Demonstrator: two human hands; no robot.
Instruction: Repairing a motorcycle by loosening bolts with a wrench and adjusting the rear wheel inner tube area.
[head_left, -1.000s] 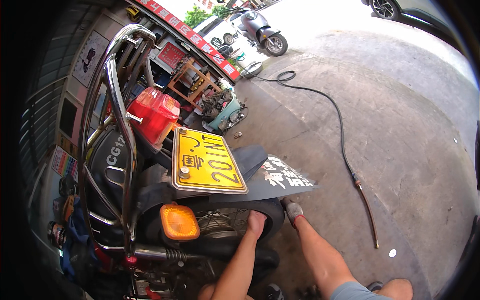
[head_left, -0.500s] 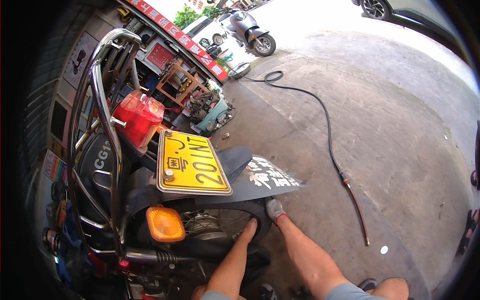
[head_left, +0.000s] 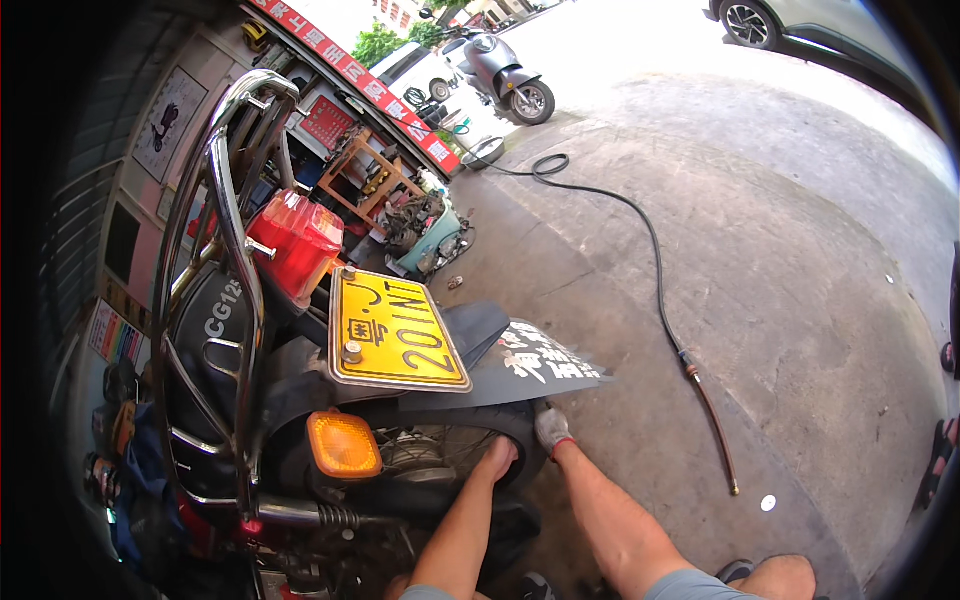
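The rear wheel of a motorcycle has a black tire below a yellow license plate and a dark mud flap. My bare left hand reaches to the tire's near side, by the spokes; its fingertips are hidden. Against the tire's outer right side is my right hand, in a pale grey work glove with a red cuff. Its fingers are curled, and what they hold, if anything, does not show. An orange turn signal sits left of my hands.
A chrome rack and red tail light rise at the left. A black hose with a brown end lies across the concrete floor. Farther off are a teal bin of parts, a wooden shelf and a grey scooter.
The motorcycle and background sit slightly more to the right and lower in the picture. Both hands stay at the tire, with the gloved right hand a little lower in view.
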